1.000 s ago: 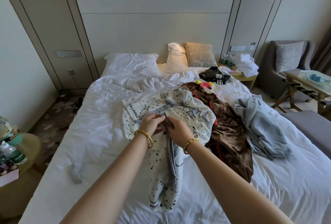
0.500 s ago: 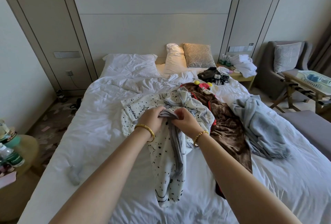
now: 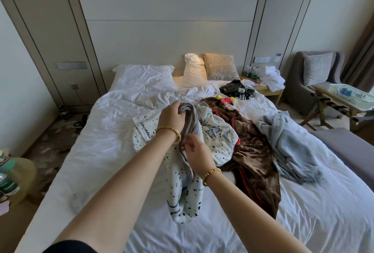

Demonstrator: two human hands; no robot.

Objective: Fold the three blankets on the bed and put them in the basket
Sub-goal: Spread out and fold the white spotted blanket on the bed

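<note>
Grey edging of the spotted blanket bunched in the left hand, fingers curled round it, wrist raised, arm stretched far over the bed. Right hand lower and nearer, thumb and fingertips pinching the same grey edge where it hangs down, forearm angled in from the near right. Gold bangle on the left wrist, beaded gold bracelet on the right. Spotted blanket lifted at its far edge, the rest crumpled on the white sheet, one end trailing near. Brown blanket just right of it, partly under it, spread from far to near. Blue-grey blanket further right, heaped, touching the brown one. Pillows at the far end of the bed, black cables and gadgets near the far right corner. Pale basket on a wooden stand at the far right, well apart from the blankets, beside an armchair.
</note>
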